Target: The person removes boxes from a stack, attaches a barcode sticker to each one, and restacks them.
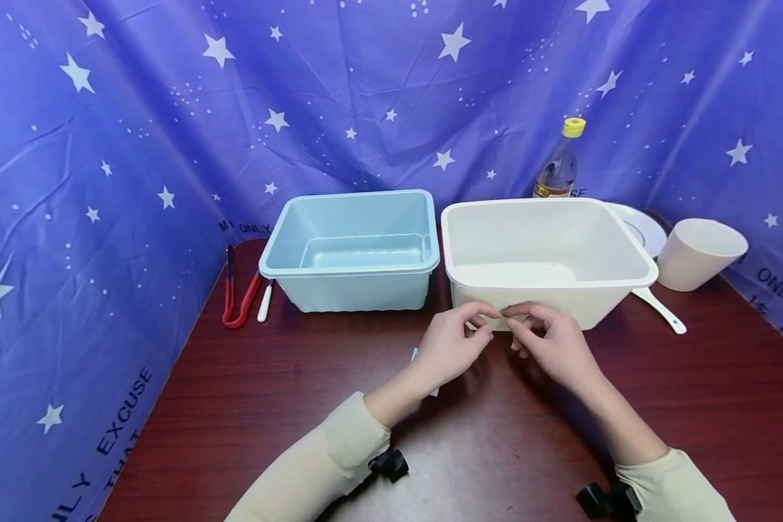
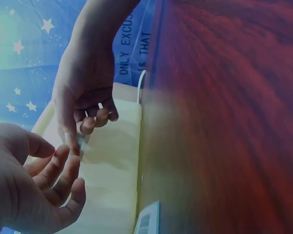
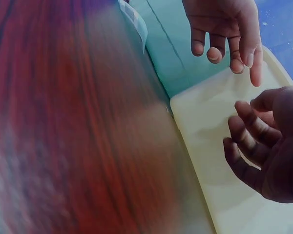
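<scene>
Both our bare left hand (image 1: 452, 345) and right hand (image 1: 556, 346) show narrow grips, contents unclear; we should move gently, not jolting the white rectangular plastic bin (image 1: 528, 235) at one o'clock.

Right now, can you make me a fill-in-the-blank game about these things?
The left hand and right hand are in front of the ____ tub.
The bottle has a ____ cap.
The blue tub is to the ____ of the bottle.
The tongs have ____ handles.

Missing words: white; yellow; left; red.
</scene>
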The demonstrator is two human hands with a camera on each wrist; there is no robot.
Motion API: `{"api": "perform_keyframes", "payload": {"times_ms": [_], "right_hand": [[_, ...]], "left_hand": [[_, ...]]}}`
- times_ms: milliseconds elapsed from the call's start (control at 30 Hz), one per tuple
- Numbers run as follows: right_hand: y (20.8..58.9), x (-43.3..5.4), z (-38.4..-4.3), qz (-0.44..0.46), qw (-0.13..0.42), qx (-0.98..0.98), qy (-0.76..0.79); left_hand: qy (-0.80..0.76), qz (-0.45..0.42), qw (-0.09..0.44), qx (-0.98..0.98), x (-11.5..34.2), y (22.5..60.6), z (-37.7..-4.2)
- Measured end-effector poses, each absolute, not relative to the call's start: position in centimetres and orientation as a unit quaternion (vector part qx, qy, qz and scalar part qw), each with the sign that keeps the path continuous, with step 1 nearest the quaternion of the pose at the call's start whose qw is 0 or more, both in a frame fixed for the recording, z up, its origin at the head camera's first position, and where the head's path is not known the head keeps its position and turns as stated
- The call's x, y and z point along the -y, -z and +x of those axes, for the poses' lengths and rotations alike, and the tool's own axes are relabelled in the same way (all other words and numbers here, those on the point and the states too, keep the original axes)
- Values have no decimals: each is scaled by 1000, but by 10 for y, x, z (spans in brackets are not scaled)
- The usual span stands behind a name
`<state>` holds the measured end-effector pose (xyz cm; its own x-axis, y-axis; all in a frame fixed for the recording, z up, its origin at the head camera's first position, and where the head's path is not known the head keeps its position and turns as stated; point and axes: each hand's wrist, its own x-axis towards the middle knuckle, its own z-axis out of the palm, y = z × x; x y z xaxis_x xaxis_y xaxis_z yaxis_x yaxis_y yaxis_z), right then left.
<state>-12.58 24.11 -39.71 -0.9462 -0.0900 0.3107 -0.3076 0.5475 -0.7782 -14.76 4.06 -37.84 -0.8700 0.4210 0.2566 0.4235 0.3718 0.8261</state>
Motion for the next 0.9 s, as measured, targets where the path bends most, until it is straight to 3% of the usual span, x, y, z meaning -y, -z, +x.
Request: {"api": "perform_keyframes", "payload": {"times_ms": [300,433,733,900], "right_hand": [[394,-228,-123,138,94,865,-473],[395,-214,-122,165,58,870,-462],[393,-184,-127,147,-17,882,-447],[389,-174,-131,132,-25,897,-421]], "left_hand": [[559,-250,-66,788,-5,367,-148],[577,-241,-103,773,16,368,-149],[545,-226,-133,796,55,377,-148],[548,-210,-162,794,70,379,-146]]}}
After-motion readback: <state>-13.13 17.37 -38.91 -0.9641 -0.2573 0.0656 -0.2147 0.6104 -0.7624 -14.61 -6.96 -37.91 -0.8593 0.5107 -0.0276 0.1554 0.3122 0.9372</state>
